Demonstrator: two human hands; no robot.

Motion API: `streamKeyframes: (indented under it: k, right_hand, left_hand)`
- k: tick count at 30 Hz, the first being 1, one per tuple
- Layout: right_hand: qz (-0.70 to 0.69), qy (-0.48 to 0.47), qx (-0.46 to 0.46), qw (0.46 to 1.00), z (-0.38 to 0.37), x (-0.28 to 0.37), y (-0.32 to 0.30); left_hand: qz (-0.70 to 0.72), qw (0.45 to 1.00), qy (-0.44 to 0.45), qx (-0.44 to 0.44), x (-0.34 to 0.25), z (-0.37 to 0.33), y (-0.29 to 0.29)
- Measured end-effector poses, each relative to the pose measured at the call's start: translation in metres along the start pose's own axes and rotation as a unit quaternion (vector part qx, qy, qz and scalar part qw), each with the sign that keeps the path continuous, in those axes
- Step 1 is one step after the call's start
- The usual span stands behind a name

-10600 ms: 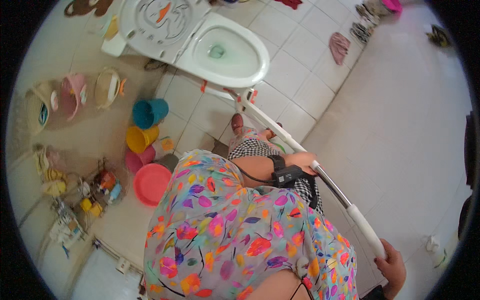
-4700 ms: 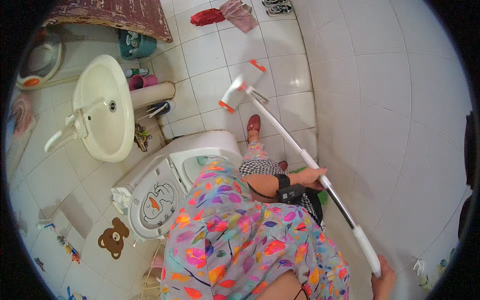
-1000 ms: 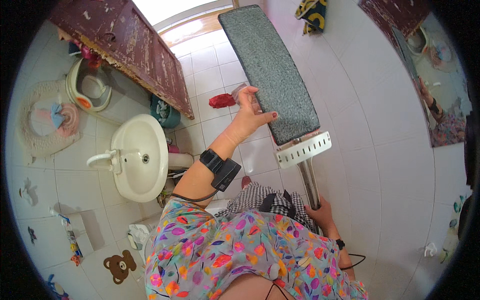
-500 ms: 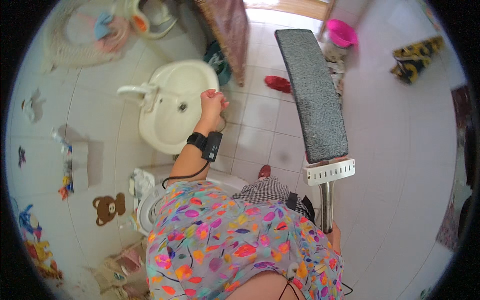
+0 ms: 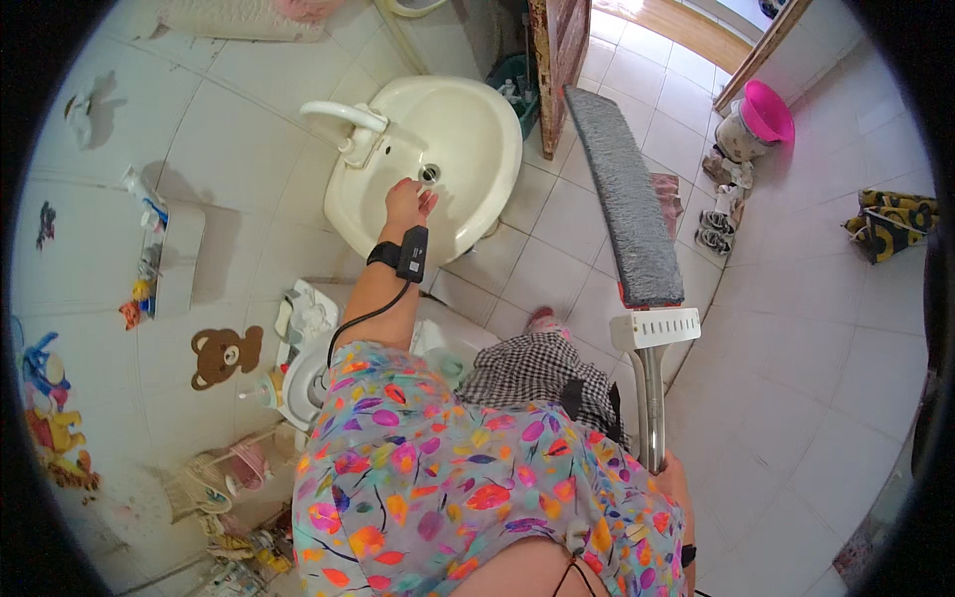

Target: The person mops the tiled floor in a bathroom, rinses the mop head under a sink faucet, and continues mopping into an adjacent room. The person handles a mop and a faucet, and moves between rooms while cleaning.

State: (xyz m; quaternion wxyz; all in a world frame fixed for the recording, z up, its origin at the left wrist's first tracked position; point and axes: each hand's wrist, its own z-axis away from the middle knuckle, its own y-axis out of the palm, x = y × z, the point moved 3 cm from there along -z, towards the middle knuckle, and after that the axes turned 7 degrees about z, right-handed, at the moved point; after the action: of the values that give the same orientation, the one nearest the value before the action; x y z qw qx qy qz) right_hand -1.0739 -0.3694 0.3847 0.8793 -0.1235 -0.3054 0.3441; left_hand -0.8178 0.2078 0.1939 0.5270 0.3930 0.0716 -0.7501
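My left hand [image 5: 408, 206] is over the near part of a cream washbasin [image 5: 468, 214], short of its drain. Its fingers are loosely bent and a little apart, and nothing shows in them. Down at my right side, my right hand [image 5: 672, 480] is wrapped round the metal pole [image 5: 651, 408] of a flat mop, partly hidden by my flowered dress. The mop is held raised, its long grey pad [image 5: 637, 214] pointing away from me above the tiled floor. A white slotted piece [image 5: 657, 326] joins pad and pole.
A white tap [image 5: 343, 114] rises at the basin's left. Beyond it stand a brown door [image 5: 559, 75] and a green bin [image 5: 512, 85]. Along the right wall are a pink basin [image 5: 768, 111] on a bucket and shoes [image 5: 714, 231]. A white appliance [image 5: 303, 383] sits near my left.
The view has turned left, so the basin and doorway sit further right in the picture. My left hand is now over the basin. The mop is still in my right hand, its pad seen more edge-on.
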Motion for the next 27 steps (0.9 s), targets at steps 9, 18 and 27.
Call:
streamKeyframes:
  k: [9, 18, 27]
  right_hand:
    - [-0.008, 0.019, 0.067, 0.998, -0.009, 0.125, -0.016]
    - [0.170, 0.037, 0.080, 0.981, -0.018, 0.250, -0.019]
    - [0.446, -0.017, 0.050, 0.893, -0.051, 0.355, -0.072]
  left_hand:
    - [0.175, 0.984, -0.010, 0.012, -0.062, -0.062, 0.024]
    - [0.127, 0.973, -0.051, 0.187, -0.098, -0.092, 0.033]
    - [0.166, 0.962, -0.036, 0.215, -0.096, -0.069, 0.039]
